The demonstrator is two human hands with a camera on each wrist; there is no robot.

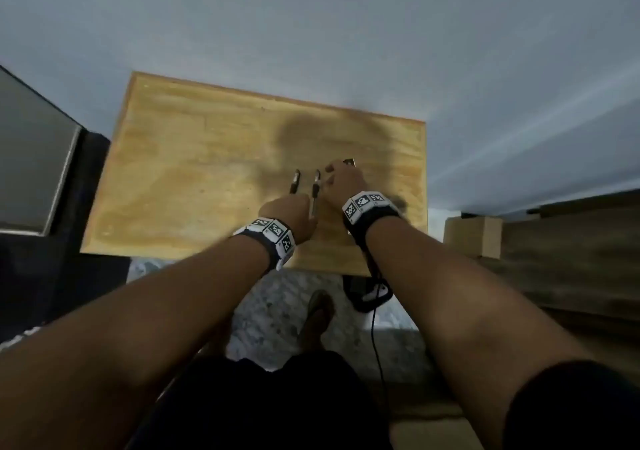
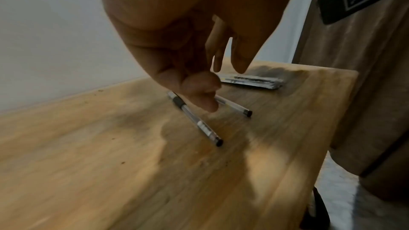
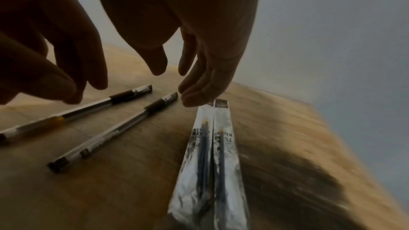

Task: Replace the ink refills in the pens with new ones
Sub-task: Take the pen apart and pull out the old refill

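Pens: two of them lie side by side on my desk point(image 1: 194, 158), the left pen point(image 1: 294, 181) and the right pen point(image 1: 315, 196), both whole as far as I can tell, with barrels closed and grips on. Nothing has been unscrewed and no old refill is out, so I judge the job is at its very start: both pens are yet to be opened, emptied, refilled and closed.

The only container is the refill pack point(image 3: 211, 160), a flat silvery packet just to the right of the pens. It looks sealed, and through it I make out two dark refills lying lengthwise, one in each half. Its printing is too blurred to read fully.

My left hand point(image 1: 290, 214) hovers low over the near ends of the pens, fingers loosely curled and holding nothing; whether a fingertip touches a pen I cannot tell. My right hand point(image 1: 343, 180) is over the far end of the pack, fingers relaxed and pointing down, their tips at or just above its top edge, with no grip on it yet.
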